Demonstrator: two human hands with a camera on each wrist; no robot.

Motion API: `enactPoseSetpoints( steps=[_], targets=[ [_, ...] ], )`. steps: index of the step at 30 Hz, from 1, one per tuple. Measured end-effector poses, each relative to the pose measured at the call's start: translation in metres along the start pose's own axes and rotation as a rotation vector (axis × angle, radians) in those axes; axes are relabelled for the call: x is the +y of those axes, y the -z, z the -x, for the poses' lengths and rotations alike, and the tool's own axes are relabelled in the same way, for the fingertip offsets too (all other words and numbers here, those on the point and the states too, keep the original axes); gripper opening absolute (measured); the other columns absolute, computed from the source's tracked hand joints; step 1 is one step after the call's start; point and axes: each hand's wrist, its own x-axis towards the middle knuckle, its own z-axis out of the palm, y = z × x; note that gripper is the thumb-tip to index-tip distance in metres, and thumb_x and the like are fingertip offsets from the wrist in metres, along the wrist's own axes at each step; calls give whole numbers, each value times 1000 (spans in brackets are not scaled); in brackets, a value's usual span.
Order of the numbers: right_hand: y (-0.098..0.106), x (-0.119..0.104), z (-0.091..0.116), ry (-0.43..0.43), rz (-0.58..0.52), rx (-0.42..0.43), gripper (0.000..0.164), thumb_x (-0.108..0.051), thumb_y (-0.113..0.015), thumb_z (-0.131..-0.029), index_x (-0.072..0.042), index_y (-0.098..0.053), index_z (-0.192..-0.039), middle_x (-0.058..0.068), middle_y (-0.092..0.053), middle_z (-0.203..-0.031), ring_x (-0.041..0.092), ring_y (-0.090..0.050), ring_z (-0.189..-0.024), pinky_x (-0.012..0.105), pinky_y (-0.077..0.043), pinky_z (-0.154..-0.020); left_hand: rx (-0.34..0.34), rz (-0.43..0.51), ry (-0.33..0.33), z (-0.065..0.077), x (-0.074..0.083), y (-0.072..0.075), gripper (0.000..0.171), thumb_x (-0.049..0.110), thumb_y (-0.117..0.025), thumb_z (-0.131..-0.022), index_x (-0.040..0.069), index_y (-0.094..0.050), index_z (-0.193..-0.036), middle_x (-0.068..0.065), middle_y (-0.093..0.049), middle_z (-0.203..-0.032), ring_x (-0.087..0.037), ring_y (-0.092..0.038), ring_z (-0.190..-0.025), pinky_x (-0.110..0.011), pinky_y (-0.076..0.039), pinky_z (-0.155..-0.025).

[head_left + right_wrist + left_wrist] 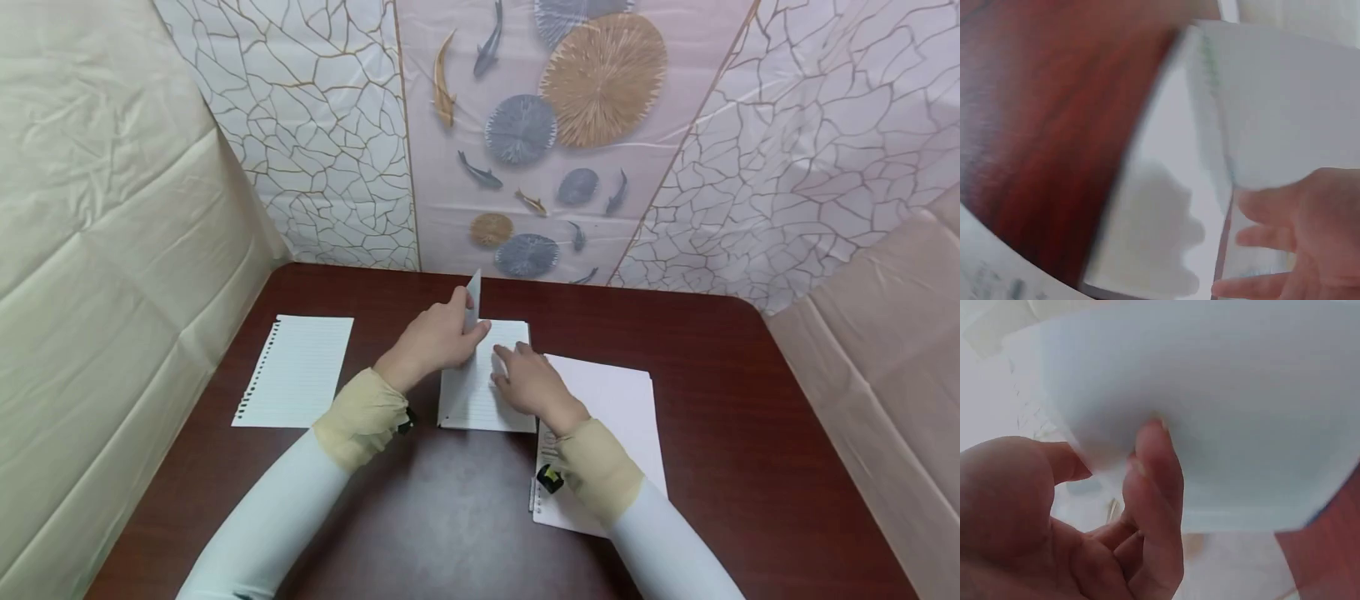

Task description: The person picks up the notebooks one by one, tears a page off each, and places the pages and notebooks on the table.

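Observation:
A small lined notebook (472,400) lies on the table before me. My left hand (435,337) pinches a page (473,298) that stands up at its far left; in the left wrist view this sheet (1229,419) is held between thumb and fingers, its pale surface filling much of the picture. Over the notebook's right part is my right hand (528,379), fingers extended and spread, holding nothing. The right wrist view shows this hand (1310,231) beside the raised page (1291,94), its shadow falling on the white paper (1166,144).
A loose lined sheet (300,371) with torn holes lies at the left. White paper with holes along its lower left edge, a larger pad (611,408), lies under the right forearm. Patterned cloth (337,142) hangs behind the dark red table (720,400).

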Motion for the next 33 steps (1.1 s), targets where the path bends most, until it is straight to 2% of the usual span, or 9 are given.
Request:
enactPoseSetpoints(
  steps=[6,9,13,16,20,22,24,28,33],
  targets=[
    [15,20,-7,-94,-308,99,44,-19,-38,-109,4,-48,-146,27,-61,-136,39,-59,-121,54,-53,-96,11,-48,119,-5,0,-17,63,55,-44,-104,1,-43,-138,-20,-68,-108,-28,-68,-83,-42,-56,-65],
    [15,29,-8,-167,-398,139,44,-19,-33,-110,4,-51,-142,25,-62,-134,37,-61,-117,53,-55,-90,-19,-82,216,-5,-14,-21,77,57,-43,-104,-7,-36,-146,-29,-55,-135,-38,-64,-105,-50,-56,-85],
    [14,34,-5,-227,-486,169,46,-19,-31,-110,8,-50,-142,28,-57,-139,39,-54,-128,56,-53,-97,-96,-60,282,-4,-33,-27,87,56,-43,-104,-14,-26,-152,-37,-34,-151,-48,-48,-129,-57,-44,-107],
    [14,33,-1,-239,-518,134,49,-20,-31,-110,11,-43,-146,30,-49,-147,41,-44,-137,59,-47,-105,-141,9,265,-2,-42,-32,84,54,-44,-105,-16,-31,-150,-37,-38,-150,-45,-45,-134,-55,-42,-111],
    [13,29,5,-239,-561,39,56,-23,-32,-110,11,-27,-154,30,-34,-157,41,-33,-145,60,-38,-113,-151,82,194,2,-44,-39,64,45,-47,-106,-12,-54,-134,-27,-65,-120,-31,-62,-105,-44,-54,-91],
    [12,26,8,-242,-592,8,60,-25,-35,-110,10,-22,-156,30,-29,-160,40,-29,-147,60,-34,-115,-151,107,177,4,-41,-41,54,41,-49,-106,-9,-61,-124,-21,-69,-102,-27,-63,-86,-40,-54,-78],
    [10,23,10,-244,-608,-5,62,-26,-37,-109,10,-20,-157,29,-26,-162,40,-26,-148,60,-31,-117,-159,119,173,5,-38,-44,51,39,-50,-105,-8,-63,-122,-21,-69,-101,-26,-63,-84,-40,-55,-76],
    [8,17,12,-242,-595,-17,63,-28,-41,-108,10,-23,-156,30,-26,-162,40,-22,-149,60,-27,-119,-182,99,178,7,-31,-50,61,41,-50,-105,-14,-56,-132,-29,-63,-127,-32,-63,-111,-46,-54,-95],
    [3,9,10,-210,-489,-41,60,-26,-43,-108,14,-33,-151,32,-33,-158,41,-31,-146,60,-33,-117,-194,45,161,9,-28,-57,71,43,-49,-105,-17,-43,-143,-35,-40,-153,-40,-41,-140,-51,-41,-113]
  ],
)
